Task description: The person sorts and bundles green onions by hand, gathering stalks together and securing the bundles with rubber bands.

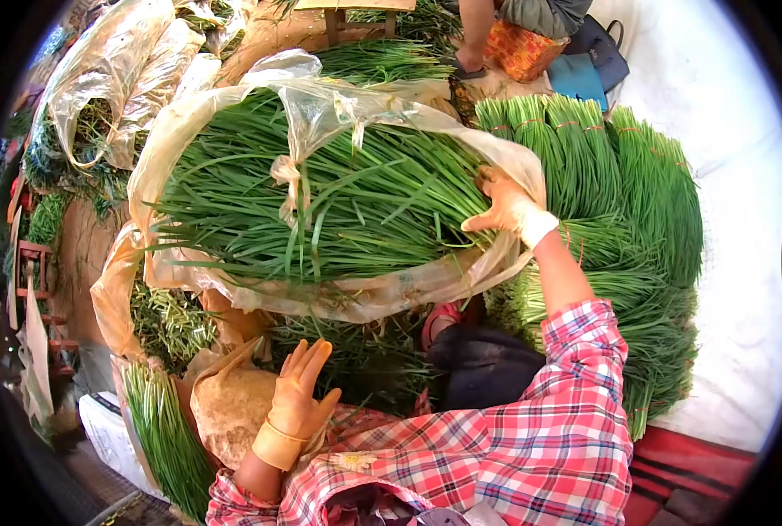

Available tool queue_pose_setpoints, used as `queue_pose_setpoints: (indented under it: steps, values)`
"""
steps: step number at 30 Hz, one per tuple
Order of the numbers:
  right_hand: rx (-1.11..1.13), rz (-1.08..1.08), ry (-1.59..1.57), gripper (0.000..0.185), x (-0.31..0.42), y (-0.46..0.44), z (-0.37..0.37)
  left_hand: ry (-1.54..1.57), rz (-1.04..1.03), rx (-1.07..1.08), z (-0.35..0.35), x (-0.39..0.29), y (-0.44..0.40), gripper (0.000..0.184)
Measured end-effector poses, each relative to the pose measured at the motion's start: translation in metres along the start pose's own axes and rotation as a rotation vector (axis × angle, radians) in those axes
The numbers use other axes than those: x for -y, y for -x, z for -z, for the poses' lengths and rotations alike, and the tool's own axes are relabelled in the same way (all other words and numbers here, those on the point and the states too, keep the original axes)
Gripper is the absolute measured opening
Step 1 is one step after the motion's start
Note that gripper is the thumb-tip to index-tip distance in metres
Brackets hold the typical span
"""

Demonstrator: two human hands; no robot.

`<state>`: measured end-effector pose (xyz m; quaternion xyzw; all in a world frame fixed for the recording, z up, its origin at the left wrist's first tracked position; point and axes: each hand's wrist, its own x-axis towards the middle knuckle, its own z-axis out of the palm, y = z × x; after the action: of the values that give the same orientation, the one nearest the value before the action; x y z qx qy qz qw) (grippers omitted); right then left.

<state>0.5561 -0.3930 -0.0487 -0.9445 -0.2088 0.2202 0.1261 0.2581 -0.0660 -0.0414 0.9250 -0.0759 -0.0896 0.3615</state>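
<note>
A large clear plastic bag lies open, filled with loose long green garlic chives. My right hand, in a pale glove, rests on the stalk ends at the bag's right side. Its thumb and fingers are spread apart, touching the chives without closing round any. My left hand, in an orange-yellow glove, is raised near my lap with its fingers stretched out, holding nothing. Beside it is a tan sack or wrapped bundle.
Stacked chive bundles tied with red bands lie to the right, on a white sheet. One more chive bundle stands at lower left. Other plastic bags are at upper left. Another person's leg shows at the top, near a wooden stool.
</note>
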Motion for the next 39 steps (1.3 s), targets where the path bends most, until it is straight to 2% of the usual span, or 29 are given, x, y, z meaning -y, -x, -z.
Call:
queue_pose_setpoints:
  steps: [1, 2, 4, 5, 6, 8, 11, 12, 14, 15, 16, 19, 20, 22, 24, 26, 27, 28, 30, 33, 34, 36, 37, 38, 39]
  values:
    - [-0.04, 0.058, -0.005, 0.106, -0.008, -0.004, 0.003, 0.009, 0.009, -0.019, 0.0, 0.001, 0.001, 0.074]
    - [-0.023, 0.08, -0.326, 0.112, -0.009, -0.002, 0.012, 0.018, 0.019, -0.037, 0.0, 0.001, 0.001, 0.073]
    - [0.037, -0.053, -0.476, 0.123, -0.016, -0.009, -0.008, 0.023, 0.017, -0.038, 0.002, -0.001, 0.001, 0.073]
    - [0.043, -0.041, -0.496, 0.129, -0.02, -0.015, -0.024, 0.025, 0.015, -0.035, 0.003, -0.001, 0.002, 0.072]
    - [0.032, -0.002, -0.341, 0.127, -0.012, -0.012, -0.024, 0.026, 0.016, -0.04, 0.003, -0.001, 0.002, 0.072]
    - [-0.144, -0.025, -0.131, 0.122, -0.013, -0.021, -0.039, 0.022, -0.011, -0.029, 0.003, -0.001, 0.003, 0.072]
    - [-0.069, -0.097, -0.153, 0.113, -0.012, -0.021, -0.034, 0.042, -0.033, -0.033, -0.002, 0.002, 0.006, 0.071]
    - [-0.073, -0.094, -0.146, 0.113, -0.002, -0.016, -0.02, 0.044, -0.036, -0.04, -0.001, 0.001, 0.005, 0.071]
    - [-0.013, -0.029, -0.213, 0.101, 0.018, 0.004, 0.019, 0.048, -0.052, -0.018, 0.001, -0.002, 0.004, 0.07]
    - [-0.148, 0.014, -0.09, 0.094, 0.04, 0.022, 0.04, 0.053, -0.051, -0.016, 0.0, -0.003, 0.004, 0.07]
    - [-0.19, 0.118, -0.195, 0.092, 0.053, 0.036, 0.057, 0.049, -0.052, -0.016, 0.0, -0.002, 0.003, 0.069]
    - [-0.178, 0.214, -0.353, 0.085, 0.089, 0.067, 0.069, 0.052, -0.052, -0.018, -0.002, 0.001, 0.002, 0.069]
    - [-0.478, 0.294, -0.313, 0.08, 0.1, 0.064, 0.055, 0.057, -0.054, -0.022, -0.005, 0.001, 0.001, 0.069]
    - [-0.139, -0.027, -0.838, 0.081, 0.084, 0.042, -0.016, 0.109, -0.065, -0.006, -0.012, 0.001, -0.003, 0.069]
    - [-0.159, -0.137, 0.078, 0.106, 0.091, 0.024, -0.057, 0.148, -0.084, 0.021, -0.011, -0.004, -0.006, 0.068]
    - [0.102, -0.231, 0.039, 0.114, 0.096, 0.028, -0.025, 0.147, -0.099, 0.056, -0.009, -0.01, -0.008, 0.066]
    - [0.066, -0.111, 0.055, 0.115, 0.084, 0.033, -0.017, 0.152, -0.081, 0.058, -0.009, -0.01, -0.009, 0.065]
    - [0.115, -0.02, 0.026, 0.108, 0.074, 0.038, -0.004, 0.151, -0.086, 0.059, -0.01, -0.009, -0.011, 0.065]
    - [-0.049, 0.125, -0.04, 0.099, 0.048, 0.049, 0.014, 0.339, 0.028, 0.075, -0.013, -0.005, -0.018, 0.064]
    - [-0.166, 0.021, -0.531, 0.088, 0.032, 0.06, 0.031, 0.461, 0.069, 0.037, -0.015, -0.001, -0.035, 0.054]
    - [-0.17, 0.023, -0.528, 0.088, 0.034, 0.062, 0.032, 0.503, 0.078, 0.026, -0.016, 0.001, -0.042, 0.051]
    - [-0.311, -0.169, 0.123, 0.084, 0.053, 0.065, 0.036, 0.536, 0.083, -0.006, -0.008, -0.011, -0.056, 0.048]
    - [-0.374, -0.108, 0.222, 0.079, 0.061, 0.07, 0.035, 0.568, 0.09, -0.038, -0.004, -0.016, -0.066, 0.045]
    - [-0.373, -0.107, 0.219, 0.079, 0.071, 0.075, 0.038, 0.566, 0.093, -0.037, -0.003, -0.017, -0.076, 0.045]
    - [-0.422, 0.135, -0.042, 0.078, 0.084, 0.082, 0.045, 0.574, 0.149, -0.037, -0.002, -0.019, -0.086, 0.042]
